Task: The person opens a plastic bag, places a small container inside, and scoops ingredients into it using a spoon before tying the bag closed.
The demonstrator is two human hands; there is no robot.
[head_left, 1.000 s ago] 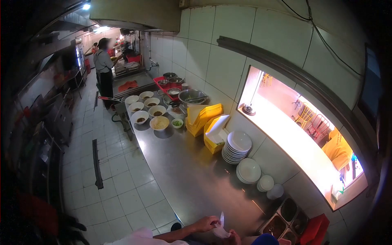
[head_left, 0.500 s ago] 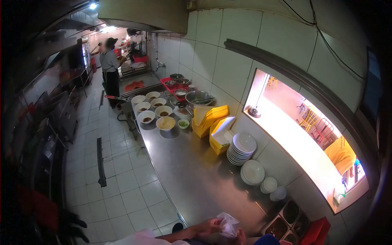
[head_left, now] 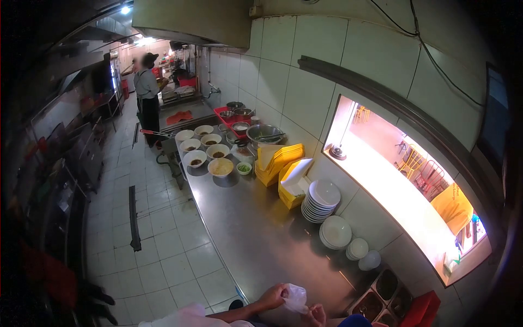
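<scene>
At the bottom of the head view, my left hand (head_left: 273,297) is closed on a small, thin, whitish plastic bag (head_left: 296,298). The bag looks crumpled and bulges between my two hands. My right hand (head_left: 315,315) is at the bag's lower right edge with its fingertips pinched together there; part of this hand is cut off by the frame. Both hands are over the near end of a steel counter (head_left: 256,240). I cannot make out anything inside the bag.
Bowls with dark sauce (head_left: 195,158), a bowl of pale food (head_left: 220,167) and chopped greens (head_left: 244,168) stand farther up the counter. Yellow boxes (head_left: 291,185), stacked plates (head_left: 321,199) and metal food pans (head_left: 376,300) line the wall. A person (head_left: 147,92) stands beyond.
My left hand has moved slightly up and the bag has shifted a little left, fuller in shape. My right hand has moved slightly left. The view has tilted a little.
</scene>
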